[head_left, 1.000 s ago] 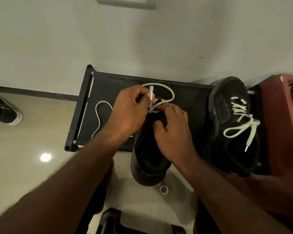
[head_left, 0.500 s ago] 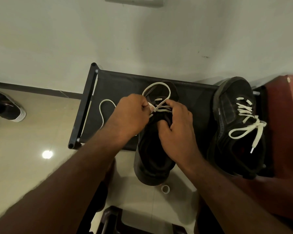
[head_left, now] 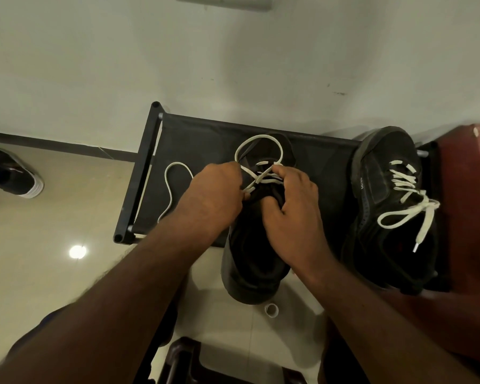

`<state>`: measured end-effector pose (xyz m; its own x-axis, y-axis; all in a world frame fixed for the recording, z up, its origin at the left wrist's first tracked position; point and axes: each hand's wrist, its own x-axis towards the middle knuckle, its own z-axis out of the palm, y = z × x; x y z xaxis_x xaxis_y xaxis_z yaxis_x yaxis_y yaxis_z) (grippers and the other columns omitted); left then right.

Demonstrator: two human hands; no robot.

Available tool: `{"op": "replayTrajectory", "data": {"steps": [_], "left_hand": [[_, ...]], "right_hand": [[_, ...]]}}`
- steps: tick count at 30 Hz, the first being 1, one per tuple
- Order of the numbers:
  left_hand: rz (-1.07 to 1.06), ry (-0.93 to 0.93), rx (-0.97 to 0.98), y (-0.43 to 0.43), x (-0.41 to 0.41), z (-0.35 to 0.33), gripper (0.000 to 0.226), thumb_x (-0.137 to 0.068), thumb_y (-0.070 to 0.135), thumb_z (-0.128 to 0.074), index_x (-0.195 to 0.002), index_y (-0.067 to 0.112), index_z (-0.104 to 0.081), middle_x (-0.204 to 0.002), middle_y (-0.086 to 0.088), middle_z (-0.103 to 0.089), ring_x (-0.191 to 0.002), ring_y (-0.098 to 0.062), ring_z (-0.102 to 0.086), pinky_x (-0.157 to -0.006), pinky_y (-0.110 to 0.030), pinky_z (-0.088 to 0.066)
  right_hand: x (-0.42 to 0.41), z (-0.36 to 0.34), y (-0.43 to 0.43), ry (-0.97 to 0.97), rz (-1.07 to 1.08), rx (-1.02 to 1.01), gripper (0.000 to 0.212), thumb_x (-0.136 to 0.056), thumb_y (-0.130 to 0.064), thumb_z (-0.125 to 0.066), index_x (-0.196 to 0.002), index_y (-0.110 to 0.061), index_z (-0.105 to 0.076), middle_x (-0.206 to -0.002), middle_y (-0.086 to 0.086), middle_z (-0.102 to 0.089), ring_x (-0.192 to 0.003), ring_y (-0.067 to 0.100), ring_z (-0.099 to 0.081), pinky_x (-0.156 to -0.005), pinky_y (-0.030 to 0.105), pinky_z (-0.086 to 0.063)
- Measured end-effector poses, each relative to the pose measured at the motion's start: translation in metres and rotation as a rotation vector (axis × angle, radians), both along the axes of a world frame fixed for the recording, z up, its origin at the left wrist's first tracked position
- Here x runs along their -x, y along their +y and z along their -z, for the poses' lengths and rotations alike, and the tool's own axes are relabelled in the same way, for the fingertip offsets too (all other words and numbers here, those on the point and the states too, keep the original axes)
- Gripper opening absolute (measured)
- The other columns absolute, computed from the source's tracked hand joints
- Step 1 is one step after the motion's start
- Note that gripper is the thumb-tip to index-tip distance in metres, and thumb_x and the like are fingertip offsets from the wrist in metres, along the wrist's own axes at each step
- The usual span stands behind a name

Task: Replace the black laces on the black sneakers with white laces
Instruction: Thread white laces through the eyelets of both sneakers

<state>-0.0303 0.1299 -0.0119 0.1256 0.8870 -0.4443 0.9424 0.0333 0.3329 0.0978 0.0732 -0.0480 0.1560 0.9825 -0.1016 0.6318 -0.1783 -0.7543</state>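
Note:
A black sneaker (head_left: pixel 250 261) stands with its heel toward me, half on the black rack (head_left: pixel 205 139). A white lace (head_left: pixel 261 141) runs through its front eyelets and loops up over the toe; another stretch of the white lace trails left across the rack. My left hand (head_left: pixel 215 198) pinches the lace at the shoe's left side. My right hand (head_left: pixel 291 212) grips the shoe's tongue and right eyelet edge, its fingertips touching the lace. A second black sneaker (head_left: pixel 383 200) at the right is fully laced in white and tied in a bow.
A red stool or box (head_left: pixel 471 206) stands at the far right. Another dark shoe with a white sole (head_left: pixel 14 176) lies on the tiled floor at the left. A small white ring (head_left: pixel 271 309) lies on the floor under the sneaker. A dark stool (head_left: pixel 183 361) is below.
My left hand has lowered from a raised pull and now pinches the lace lower, near the eyelets. The lace loop over the toe has grown taller. My right hand stayed on the shoe.

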Motion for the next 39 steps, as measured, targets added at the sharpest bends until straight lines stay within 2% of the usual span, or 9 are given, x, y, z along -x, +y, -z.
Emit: {"op": "replayTrajectory", "data": {"steps": [2, 7, 11, 15, 18, 21, 29, 37, 39], "left_hand": [[-0.037, -0.012, 0.017, 0.001, 0.000, 0.000, 0.023, -0.092, 0.031, -0.066, -0.102, 0.012, -0.056, -0.092, -0.007, -0.059, -0.085, -0.023, -0.058, -0.070, -0.033, -0.045], [-0.010, 0.095, 0.068, 0.001, 0.004, 0.001, 0.040, -0.094, 0.041, -0.062, -0.067, 0.017, -0.043, -0.067, -0.002, -0.047, -0.061, -0.016, -0.048, -0.054, -0.027, -0.035], [0.007, 0.035, 0.112, -0.001, 0.012, 0.004, 0.042, -0.094, 0.049, -0.058, -0.070, 0.016, -0.046, -0.069, -0.004, -0.049, -0.072, -0.023, -0.054, -0.061, -0.031, -0.039], [-0.053, -0.174, 0.066, 0.001, 0.014, -0.002, 0.030, -0.089, 0.037, -0.069, -0.079, 0.011, -0.062, -0.071, -0.003, -0.061, -0.068, -0.017, -0.058, -0.057, -0.027, -0.042], [-0.069, -0.305, 0.013, -0.001, 0.008, -0.006, 0.012, -0.086, 0.027, -0.073, -0.088, 0.017, -0.067, -0.078, 0.004, -0.064, -0.073, -0.008, -0.060, -0.068, -0.024, -0.050], [-0.076, -0.280, 0.025, -0.004, 0.001, -0.004, 0.014, -0.089, 0.026, -0.071, -0.096, 0.014, -0.067, -0.088, -0.002, -0.067, -0.083, -0.016, -0.065, -0.083, -0.037, -0.056], [-0.049, -0.309, 0.059, -0.005, 0.003, -0.003, 0.019, -0.095, 0.024, -0.063, -0.090, 0.008, -0.071, -0.087, -0.008, -0.070, -0.081, -0.019, -0.066, -0.076, -0.035, -0.056], [-0.320, -1.128, 0.163, 0.003, 0.019, -0.030, 0.015, -0.100, 0.024, -0.052, -0.097, 0.015, -0.062, -0.105, -0.007, -0.071, -0.102, -0.015, -0.068, -0.094, -0.033, -0.053], [-0.247, -0.839, -0.011, 0.000, 0.017, -0.023, 0.016, -0.098, 0.030, -0.057, -0.092, 0.016, -0.064, -0.089, 0.000, -0.072, -0.084, -0.009, -0.069, -0.078, -0.022, -0.054]], "right_hand": [[0.000, 0.000, 0.000, 0.003, -0.002, 0.001, 0.062, -0.080, -0.032, -0.042, -0.141, -0.020, -0.047, -0.140, -0.003, -0.047, -0.127, 0.009, -0.034, -0.101, 0.023, -0.030], [0.000, 0.002, 0.000, 0.016, 0.005, -0.009, 0.061, -0.080, -0.031, -0.043, -0.140, -0.020, -0.047, -0.139, -0.004, -0.047, -0.121, 0.002, -0.031, -0.098, 0.020, -0.028], [-0.001, 0.000, 0.000, 0.012, 0.005, -0.002, 0.061, -0.080, -0.032, -0.043, -0.140, -0.020, -0.047, -0.140, -0.004, -0.047, -0.122, 0.003, -0.031, -0.098, 0.021, -0.028], [0.000, -0.002, 0.001, 0.006, -0.002, 0.013, 0.062, -0.080, -0.033, -0.042, -0.141, -0.020, -0.046, -0.141, -0.002, -0.046, -0.128, 0.009, -0.033, -0.099, 0.022, -0.029], [0.001, -0.003, 0.002, 0.005, 0.005, 0.016, 0.063, -0.080, -0.034, -0.043, -0.141, -0.020, -0.046, -0.140, -0.002, -0.047, -0.126, 0.008, -0.034, -0.099, 0.023, -0.031], [0.001, -0.004, 0.002, 0.007, 0.005, 0.011, 0.064, -0.079, -0.034, -0.044, -0.142, -0.019, -0.046, -0.140, -0.002, -0.047, -0.129, 0.012, -0.035, -0.103, 0.027, -0.034], [0.003, -0.006, 0.000, 0.008, 0.020, 0.019, 0.064, -0.081, -0.033, -0.046, -0.143, -0.016, -0.045, -0.140, 0.002, -0.048, -0.131, 0.017, -0.037, -0.102, 0.027, -0.033], [0.000, -0.005, 0.000, 0.079, 0.047, 0.029, 0.064, -0.091, -0.017, -0.058, -0.151, -0.021, -0.035, -0.145, -0.003, -0.043, -0.135, 0.014, -0.033, -0.105, 0.029, -0.036], [0.001, -0.004, -0.001, 0.080, 0.047, 0.027, 0.063, -0.091, -0.017, -0.059, -0.150, -0.020, -0.036, -0.145, -0.003, -0.043, -0.135, 0.015, -0.033, -0.104, 0.028, -0.034]]}}
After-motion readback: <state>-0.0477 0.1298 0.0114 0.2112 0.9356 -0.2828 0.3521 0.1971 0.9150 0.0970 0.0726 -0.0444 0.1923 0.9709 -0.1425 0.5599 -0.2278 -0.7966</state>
